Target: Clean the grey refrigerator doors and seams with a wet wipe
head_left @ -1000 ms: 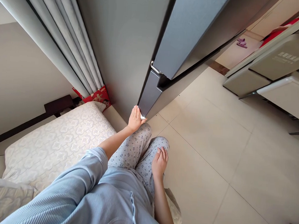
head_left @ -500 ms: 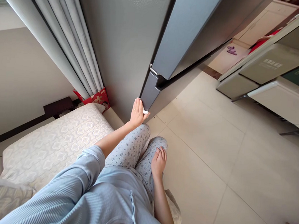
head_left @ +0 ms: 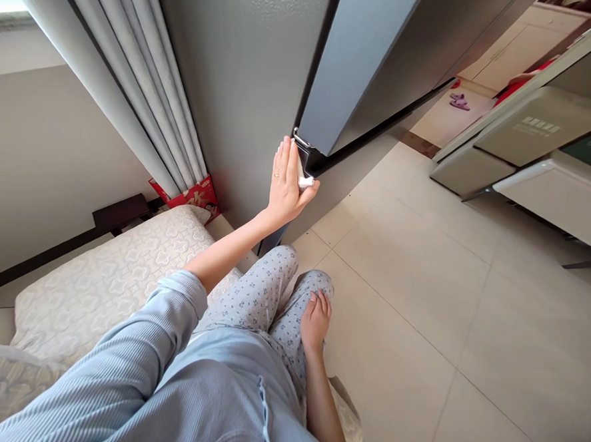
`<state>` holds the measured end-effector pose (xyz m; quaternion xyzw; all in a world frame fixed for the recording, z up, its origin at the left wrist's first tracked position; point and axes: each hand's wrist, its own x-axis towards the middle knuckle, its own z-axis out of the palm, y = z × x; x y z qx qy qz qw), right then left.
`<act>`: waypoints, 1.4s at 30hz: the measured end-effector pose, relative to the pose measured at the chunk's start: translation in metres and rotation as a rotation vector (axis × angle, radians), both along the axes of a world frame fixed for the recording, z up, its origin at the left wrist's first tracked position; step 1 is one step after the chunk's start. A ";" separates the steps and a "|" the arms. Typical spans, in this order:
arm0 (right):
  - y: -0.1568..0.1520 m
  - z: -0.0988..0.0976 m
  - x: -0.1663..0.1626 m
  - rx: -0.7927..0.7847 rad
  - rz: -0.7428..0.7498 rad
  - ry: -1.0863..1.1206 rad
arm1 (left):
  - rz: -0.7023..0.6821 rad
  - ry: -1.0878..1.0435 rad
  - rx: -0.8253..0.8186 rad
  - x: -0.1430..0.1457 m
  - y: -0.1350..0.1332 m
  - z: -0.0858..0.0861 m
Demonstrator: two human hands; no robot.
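Observation:
My left hand (head_left: 286, 190) presses a folded white tissue (head_left: 305, 181) against the side edge of a grey refrigerator (head_left: 239, 77). Its fingers lie close together and point upward, and most of the tissue is hidden under the palm. Just above the fingertips is a metal hinge (head_left: 303, 139), below the upper door (head_left: 363, 58). My right hand (head_left: 315, 319) rests on my knee in patterned trousers (head_left: 295, 301), holding nothing, with the fingers slightly apart.
On the left are a bed with a patterned cover (head_left: 117, 270), a grey curtain (head_left: 135, 58) and a red box (head_left: 201, 195). Tiled floor (head_left: 397, 274) spreads to the right. Storage boxes (head_left: 536, 126) and a white table-like piece (head_left: 552, 197) stand beyond it.
My left hand has slid up the refrigerator's door edge with the tissue, from the lower door's edge to just under the hinge. My right hand has stayed on the knee.

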<state>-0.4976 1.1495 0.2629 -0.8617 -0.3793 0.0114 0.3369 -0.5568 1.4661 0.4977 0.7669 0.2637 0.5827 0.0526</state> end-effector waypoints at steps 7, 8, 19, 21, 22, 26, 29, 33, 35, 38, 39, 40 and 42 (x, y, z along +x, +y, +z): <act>0.000 0.001 -0.002 -0.022 -0.024 0.018 | 0.046 -0.074 -0.093 0.007 -0.006 0.029; 0.000 0.002 -0.003 -0.025 -0.023 0.018 | 0.044 -0.087 -0.092 0.007 -0.005 0.026; 0.001 0.006 -0.004 -0.022 -0.007 -0.034 | 0.002 0.020 -0.065 0.000 0.006 -0.020; 0.002 0.006 -0.003 -0.015 -0.010 -0.041 | 0.046 0.034 -0.011 -0.001 0.004 -0.031; 0.002 0.006 -0.003 -0.012 -0.012 -0.042 | 0.066 0.038 0.020 -0.002 0.003 -0.038; 0.002 0.007 -0.003 -0.025 -0.007 -0.034 | 0.065 0.049 0.042 -0.006 0.000 -0.078; 0.001 0.008 -0.003 -0.037 0.002 -0.029 | 0.051 0.131 -0.066 -0.009 0.000 -0.117; 0.000 0.008 -0.002 -0.018 0.001 -0.042 | 0.028 0.195 -0.141 -0.015 -0.003 -0.169; 0.000 0.007 -0.001 -0.005 -0.001 -0.055 | 0.023 0.244 -0.201 -0.019 -0.007 -0.190; 0.000 0.004 0.000 -0.002 0.007 -0.069 | 0.026 0.328 -0.310 -0.023 -0.014 -0.211; 0.000 0.004 0.001 -0.002 0.009 -0.071 | 0.025 0.342 -0.326 -0.024 -0.016 -0.215; 0.000 0.003 0.001 -0.002 0.010 -0.072 | 0.023 0.348 -0.332 -0.025 -0.017 -0.217; 0.001 0.003 0.001 0.000 0.007 -0.069 | 0.013 0.351 -0.330 -0.028 -0.020 -0.218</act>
